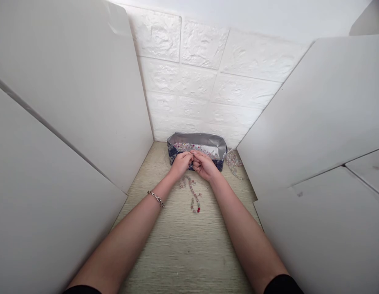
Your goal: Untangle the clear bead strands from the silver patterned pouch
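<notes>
Beads point(194, 194) on greenish surface point(183, 253) between white panels point(75, 81).

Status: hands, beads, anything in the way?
Left hand, right hand together at near rim of silver-lined container; grip too small to read. Loose beads inside; bead strand on surface between forearms. No obstruction visible at hands.

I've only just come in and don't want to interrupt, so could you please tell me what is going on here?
A person's left hand and right hand meet at the front of a silver-lined container with loose beads inside. Anything between the fingertips is too small to make out. A beaded strand lies on the surface between the forearms, and more beads are heaped right of the container.
</notes>
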`<act>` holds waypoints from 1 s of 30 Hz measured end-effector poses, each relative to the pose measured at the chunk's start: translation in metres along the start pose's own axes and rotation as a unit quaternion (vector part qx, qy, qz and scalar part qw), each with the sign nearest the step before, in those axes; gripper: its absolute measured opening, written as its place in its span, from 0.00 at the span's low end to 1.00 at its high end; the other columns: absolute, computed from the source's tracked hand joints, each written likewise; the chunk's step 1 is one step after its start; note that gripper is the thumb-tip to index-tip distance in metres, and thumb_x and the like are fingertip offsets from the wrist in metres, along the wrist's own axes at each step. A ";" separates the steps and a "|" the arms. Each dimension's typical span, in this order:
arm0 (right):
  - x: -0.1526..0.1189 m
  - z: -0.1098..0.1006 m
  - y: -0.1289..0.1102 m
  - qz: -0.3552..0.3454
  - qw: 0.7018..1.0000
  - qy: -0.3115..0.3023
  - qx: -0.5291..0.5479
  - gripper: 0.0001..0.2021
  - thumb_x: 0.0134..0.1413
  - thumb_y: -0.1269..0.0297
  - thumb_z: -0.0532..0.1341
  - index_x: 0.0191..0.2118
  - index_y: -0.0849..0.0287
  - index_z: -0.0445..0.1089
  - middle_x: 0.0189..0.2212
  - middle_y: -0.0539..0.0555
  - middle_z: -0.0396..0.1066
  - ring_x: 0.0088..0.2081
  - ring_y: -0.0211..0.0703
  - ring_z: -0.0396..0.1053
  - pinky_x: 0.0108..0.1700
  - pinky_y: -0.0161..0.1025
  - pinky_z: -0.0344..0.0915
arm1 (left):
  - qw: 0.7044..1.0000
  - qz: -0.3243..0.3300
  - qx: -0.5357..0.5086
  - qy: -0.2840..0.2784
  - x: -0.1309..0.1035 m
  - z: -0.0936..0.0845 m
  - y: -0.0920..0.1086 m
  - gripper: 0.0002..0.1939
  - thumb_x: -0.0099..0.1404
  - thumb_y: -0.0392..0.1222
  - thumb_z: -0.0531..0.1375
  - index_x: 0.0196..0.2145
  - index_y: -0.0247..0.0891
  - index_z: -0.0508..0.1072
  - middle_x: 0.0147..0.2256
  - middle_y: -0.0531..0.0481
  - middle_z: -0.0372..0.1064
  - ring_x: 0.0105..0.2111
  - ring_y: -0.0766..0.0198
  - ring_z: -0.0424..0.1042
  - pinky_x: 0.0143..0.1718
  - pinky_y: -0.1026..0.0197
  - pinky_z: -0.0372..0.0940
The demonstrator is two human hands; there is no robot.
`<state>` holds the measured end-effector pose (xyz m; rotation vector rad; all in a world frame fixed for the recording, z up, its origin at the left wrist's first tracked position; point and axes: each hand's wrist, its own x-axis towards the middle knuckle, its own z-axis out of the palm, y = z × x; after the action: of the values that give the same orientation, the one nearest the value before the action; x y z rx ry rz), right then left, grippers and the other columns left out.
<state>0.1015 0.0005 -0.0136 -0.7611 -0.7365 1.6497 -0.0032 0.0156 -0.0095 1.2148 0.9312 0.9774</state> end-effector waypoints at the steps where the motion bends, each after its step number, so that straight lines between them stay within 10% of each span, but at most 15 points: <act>1: 0.000 0.000 0.000 -0.001 1.000 0.001 -0.002 0.07 0.41 0.66 0.61 0.30 0.62 0.65 0.13 0.41 0.48 0.13 0.24 0.43 0.13 0.25 0.42 | 1.000 -0.002 -0.003 -0.001 0.000 0.000 0.000 0.08 0.49 0.40 0.50 0.17 0.36 0.54 0.13 0.60 0.44 0.12 0.78 0.44 0.14 0.70 0.42; 30: 0.000 0.003 0.001 -0.014 0.999 0.015 -0.028 0.09 0.39 0.65 0.62 0.29 0.62 0.65 0.13 0.42 0.52 0.13 0.23 0.43 0.13 0.26 0.40 | 0.999 -0.015 -0.030 -0.005 -0.002 0.000 0.003 0.10 0.53 0.40 0.50 0.17 0.35 0.55 0.12 0.59 0.49 0.11 0.78 0.46 0.13 0.70 0.42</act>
<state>0.0988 0.0004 -0.0124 -0.8112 -0.7712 1.5944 -0.0036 0.0142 -0.0062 1.1523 0.9041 0.9690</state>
